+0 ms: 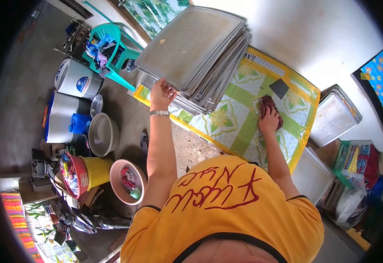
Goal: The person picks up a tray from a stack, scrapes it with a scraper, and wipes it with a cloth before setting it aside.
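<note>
A tall stack of metal baking trays point(191, 48) stands on the table, its edges uneven. My left hand point(162, 93), with a watch at the wrist, is closed at the near left corner of the top tray, fingers curled by its rim. On the right, my right hand point(269, 119) lies over a bunched dark red cloth point(265, 101), its fingers bent onto it. Just beyond the cloth is a flat dark grey square piece point(279, 88). Beneath these, a green, white and yellow patterned tablecloth point(222, 117) covers the table.
More trays point(336, 116) lean by the wall at right, near a green plastic crate point(345, 162). To the left are a teal chair point(128, 80) piled with clothes, a grey basin point(103, 134), a pink basin point(116, 179) and a yellow bucket point(98, 172).
</note>
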Demonstrator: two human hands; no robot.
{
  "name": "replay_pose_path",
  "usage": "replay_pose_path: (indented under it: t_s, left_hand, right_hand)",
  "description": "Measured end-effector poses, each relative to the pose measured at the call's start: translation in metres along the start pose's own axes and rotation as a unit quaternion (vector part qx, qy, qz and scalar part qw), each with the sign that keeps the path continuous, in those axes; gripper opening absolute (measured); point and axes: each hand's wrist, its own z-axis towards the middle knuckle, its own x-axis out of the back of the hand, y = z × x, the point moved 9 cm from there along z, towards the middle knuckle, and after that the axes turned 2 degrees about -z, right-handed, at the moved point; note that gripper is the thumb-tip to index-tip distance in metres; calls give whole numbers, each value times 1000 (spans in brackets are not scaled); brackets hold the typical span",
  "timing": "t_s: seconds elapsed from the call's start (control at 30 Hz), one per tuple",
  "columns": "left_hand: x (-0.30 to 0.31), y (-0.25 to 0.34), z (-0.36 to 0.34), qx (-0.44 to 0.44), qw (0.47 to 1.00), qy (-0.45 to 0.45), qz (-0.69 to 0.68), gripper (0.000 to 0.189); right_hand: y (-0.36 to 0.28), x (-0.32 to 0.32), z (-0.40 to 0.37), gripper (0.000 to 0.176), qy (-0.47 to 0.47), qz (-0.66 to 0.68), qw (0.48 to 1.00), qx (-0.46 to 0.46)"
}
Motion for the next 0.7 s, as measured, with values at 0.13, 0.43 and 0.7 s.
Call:
replay_pose_path:
  t_s: [0.13,0.43,0.7]
  left_hand:
    - [-5,-2,6,81,993,-5,-85,25]
    - [-17,9,8,35,998,-35,26,24]
    - [-95,32,-13,-91,965,-217,-117,18]
  right_hand:
    - [-2,3,1,58,-21,5,1000,-9]
    - [1,-5,0,60,-3,0,1000,4]
    - [5,-12,2,64,-11,-1,1000,8]
